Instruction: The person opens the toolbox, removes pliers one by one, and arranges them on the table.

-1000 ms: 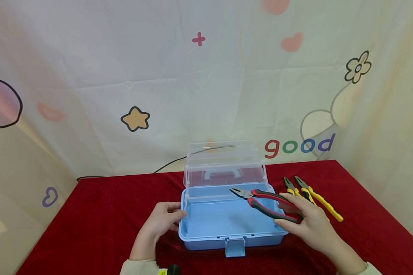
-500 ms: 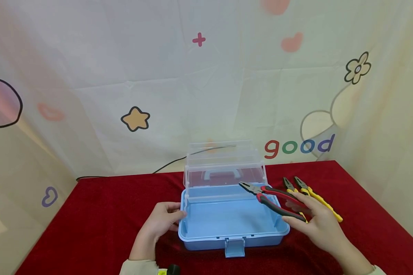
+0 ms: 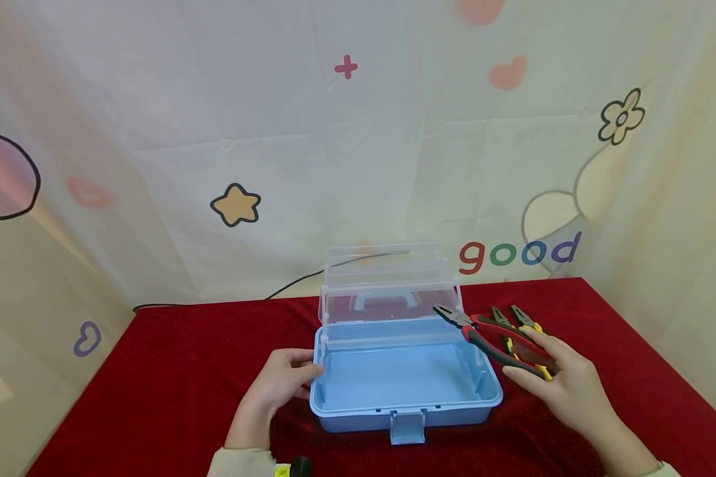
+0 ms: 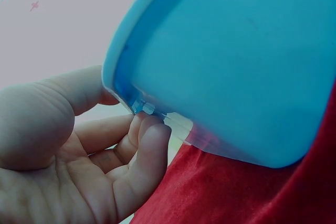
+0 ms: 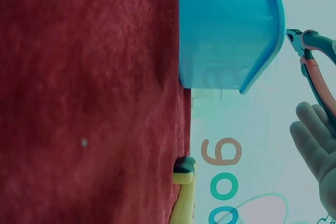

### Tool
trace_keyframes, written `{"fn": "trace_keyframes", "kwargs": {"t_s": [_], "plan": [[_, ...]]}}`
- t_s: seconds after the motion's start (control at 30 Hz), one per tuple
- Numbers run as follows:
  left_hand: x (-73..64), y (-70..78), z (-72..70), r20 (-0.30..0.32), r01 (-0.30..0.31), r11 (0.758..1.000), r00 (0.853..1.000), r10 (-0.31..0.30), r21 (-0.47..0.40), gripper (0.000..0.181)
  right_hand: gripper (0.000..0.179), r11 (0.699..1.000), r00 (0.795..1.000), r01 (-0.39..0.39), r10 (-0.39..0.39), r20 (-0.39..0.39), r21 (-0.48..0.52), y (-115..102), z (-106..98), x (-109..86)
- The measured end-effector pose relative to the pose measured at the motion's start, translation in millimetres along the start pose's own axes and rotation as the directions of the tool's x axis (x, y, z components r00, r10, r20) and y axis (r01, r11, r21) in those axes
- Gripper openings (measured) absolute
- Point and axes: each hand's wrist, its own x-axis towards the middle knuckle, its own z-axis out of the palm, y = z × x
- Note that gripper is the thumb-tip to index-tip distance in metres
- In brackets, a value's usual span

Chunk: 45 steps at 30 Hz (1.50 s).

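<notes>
A light-blue plastic toolbox (image 3: 360,423) stands on red cloth, its clear lid (image 3: 388,306) raised at the back. My left hand (image 3: 282,383) grips its left wall, thumb over the rim and fingers outside; the left wrist view shows this wall (image 4: 118,56) close up. Above the box's right rear corner, my right hand (image 3: 581,394) holds combination pliers (image 3: 463,320) by red-and-black handles spread apart, their nose pointing left. The right wrist view also shows the pliers (image 5: 310,59) held in the air. The box's floor is bare.
Two yellow-handled pliers (image 3: 500,316) lie on the cloth right of the box, partly hidden behind my right hand and the held pliers. A front latch (image 3: 407,429) hangs down. A printed curtain (image 3: 274,99) closes off the back; a thin black cable (image 3: 295,283) runs before it.
My right hand has moved right and slightly away with the red-and-black pliers, from over the box's middle to its right rear corner. The left hand and toolbox have stayed put.
</notes>
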Motion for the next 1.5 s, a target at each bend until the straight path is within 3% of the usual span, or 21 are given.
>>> {"fn": "trace_keyframes", "kwargs": {"t_s": [0.4,0.67,0.97,1.5], "plan": [[0.2,0.9,0.1,-0.003,0.01,1.0,1.0,-0.01,-0.006,0.039,0.066,0.995,0.995,-0.09,0.091,0.035,-0.029,8,-9,1.6],[-0.5,-0.1,0.6,-0.009,0.009,1.0,1.0,-0.009,0.006,0.039,0.06,0.997,0.998,-0.067,0.067,0.003,-0.046,16,-12,1.3],[0.9,-1.5,0.5,-0.006,0.001,1.0,1.0,-0.001,-0.005,0.04,0.064,0.986,0.989,-0.144,0.146,0.014,-0.089,23,-18,3.0],[0.8,-1.7,1.3,-0.012,0.001,1.0,1.0,-0.001,-0.006,0.039,0.067,0.971,0.981,-0.19,0.192,-0.003,-0.142,38,-25,3.0]]}}
